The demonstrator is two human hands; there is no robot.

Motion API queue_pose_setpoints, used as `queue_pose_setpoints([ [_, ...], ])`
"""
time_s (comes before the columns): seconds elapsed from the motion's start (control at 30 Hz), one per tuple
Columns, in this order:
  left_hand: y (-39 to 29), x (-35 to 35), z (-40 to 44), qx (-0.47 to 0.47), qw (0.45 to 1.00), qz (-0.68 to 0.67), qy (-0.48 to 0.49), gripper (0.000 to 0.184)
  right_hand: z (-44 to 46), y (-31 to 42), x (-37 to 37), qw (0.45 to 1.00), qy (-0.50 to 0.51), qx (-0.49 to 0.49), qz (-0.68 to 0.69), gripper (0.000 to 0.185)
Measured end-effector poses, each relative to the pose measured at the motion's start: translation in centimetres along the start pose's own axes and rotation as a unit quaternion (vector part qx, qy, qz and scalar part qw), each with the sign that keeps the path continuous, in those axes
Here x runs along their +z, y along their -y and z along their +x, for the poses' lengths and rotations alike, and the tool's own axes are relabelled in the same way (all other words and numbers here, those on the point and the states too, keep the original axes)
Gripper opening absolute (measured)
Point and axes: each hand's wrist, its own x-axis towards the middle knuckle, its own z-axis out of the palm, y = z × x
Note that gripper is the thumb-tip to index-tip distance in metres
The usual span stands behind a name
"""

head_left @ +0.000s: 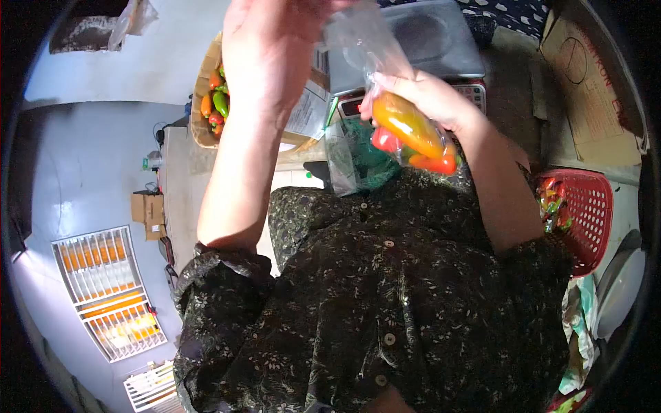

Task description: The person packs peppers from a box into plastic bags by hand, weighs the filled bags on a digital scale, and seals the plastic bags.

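A clear plastic bag (411, 135) hangs in front of the body, with yellow, orange and red peppers inside. My right hand (430, 100) is closed round the bag just above the yellow pepper, the thumb across its front. The top of the bag stretches up to my left hand (275, 41), whose fingers are partly cut off by the upper edge and close on the plastic. Behind the bag is a weighing scale (444, 48) with a grey platform. Green and clear plastic bags (368, 155) lie below the scale's display.
Left of the scale, a basket (200, 103) holds green, orange and red peppers, partly hidden by my left forearm. A red perforated basket (593, 213) with bagged peppers is at right. A cardboard box (592, 89) stands at upper right, and a barred window (110, 292) is at left.
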Motion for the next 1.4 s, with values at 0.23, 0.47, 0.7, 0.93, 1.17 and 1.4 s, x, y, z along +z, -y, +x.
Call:
queue_pose_setpoints([
  [0.23,7.4,-5.2,-10.2,-0.222,0.958,0.096,-0.152,0.036,-0.9,-0.6,-1.2,0.988,0.009,0.056,0.146,0.035],
  [0.47,11.5,0.7,-17.4,-0.401,0.915,-0.006,0.042,0.066,-3.9,-5.0,-3.7,0.996,-0.067,0.049,-0.043,0.037],
  [0.7,11.0,1.4,-18.0,-0.381,0.923,0.017,0.061,0.056,-8.2,-5.8,-2.1,0.951,-0.161,-0.010,-0.262,0.040],
  [0.93,9.5,4.6,-16.7,-0.130,0.955,0.225,0.142,0.059,-14.5,-5.3,-3.6,0.941,-0.320,-0.102,0.037,0.041],
  [1.17,8.1,2.4,-13.0,-0.139,0.892,0.362,0.233,0.060,-18.7,0.9,-2.1,0.922,-0.320,-0.213,-0.034,0.018],
  [1.4,3.3,0.8,-11.6,-0.185,0.927,0.321,0.060,0.026,-15.9,0.4,8.8,0.917,-0.234,-0.144,-0.290,0.009],
])
